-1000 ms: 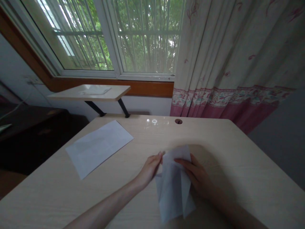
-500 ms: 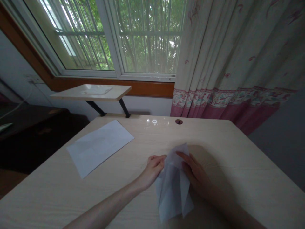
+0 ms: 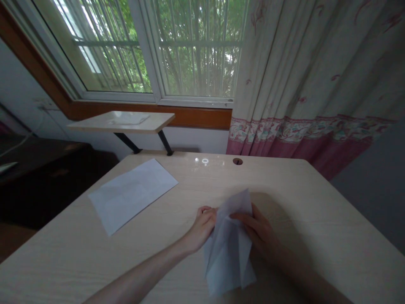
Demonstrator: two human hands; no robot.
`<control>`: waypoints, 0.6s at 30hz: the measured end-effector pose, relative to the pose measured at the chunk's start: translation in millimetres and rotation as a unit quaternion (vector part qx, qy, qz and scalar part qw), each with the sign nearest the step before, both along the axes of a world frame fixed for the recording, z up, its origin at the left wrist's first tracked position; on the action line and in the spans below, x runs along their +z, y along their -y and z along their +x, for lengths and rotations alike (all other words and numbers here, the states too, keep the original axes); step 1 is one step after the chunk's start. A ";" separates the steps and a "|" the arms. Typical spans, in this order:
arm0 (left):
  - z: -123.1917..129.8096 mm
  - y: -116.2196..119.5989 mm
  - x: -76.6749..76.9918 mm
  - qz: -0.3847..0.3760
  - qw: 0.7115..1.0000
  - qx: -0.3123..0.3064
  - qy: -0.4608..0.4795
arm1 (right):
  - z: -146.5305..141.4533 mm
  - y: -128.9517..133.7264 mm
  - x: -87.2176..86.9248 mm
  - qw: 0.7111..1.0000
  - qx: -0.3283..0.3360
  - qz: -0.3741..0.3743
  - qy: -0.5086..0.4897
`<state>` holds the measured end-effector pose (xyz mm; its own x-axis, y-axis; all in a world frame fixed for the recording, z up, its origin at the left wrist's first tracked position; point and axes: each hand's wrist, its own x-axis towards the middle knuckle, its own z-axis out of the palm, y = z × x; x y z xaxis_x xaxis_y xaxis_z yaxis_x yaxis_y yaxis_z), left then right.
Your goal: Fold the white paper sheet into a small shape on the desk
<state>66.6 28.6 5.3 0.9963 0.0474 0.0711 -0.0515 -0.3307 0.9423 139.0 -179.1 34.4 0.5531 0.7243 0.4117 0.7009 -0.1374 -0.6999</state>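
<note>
A thin white sheet of paper, creased and partly folded, is held up over the table between my two hands. My left hand grips its left edge, with the fingertips partly hidden behind the paper. From the right side, my right hand closes on it: one finger lies across the front face near the upper middle, and other fingers go behind. The sheet's lower part hangs toward me with loose corners and a vertical fold.
A stack or sheet of white paper lies flat on the left of the wooden table. A small raised shelf on black legs carries a white packet. Near the back edge is a round cable hole. Curtains hang behind.
My right hand's front finger has slid a little down and left across the paper. The sheet's lower end has shifted slightly left. My left hand has barely moved.
</note>
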 end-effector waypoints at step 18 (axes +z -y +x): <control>0.0 1.4 10.4 0.018 1.000 -0.021 0.012 | 0.5 0.1 -2.4 0.999 -0.011 -0.043 -0.009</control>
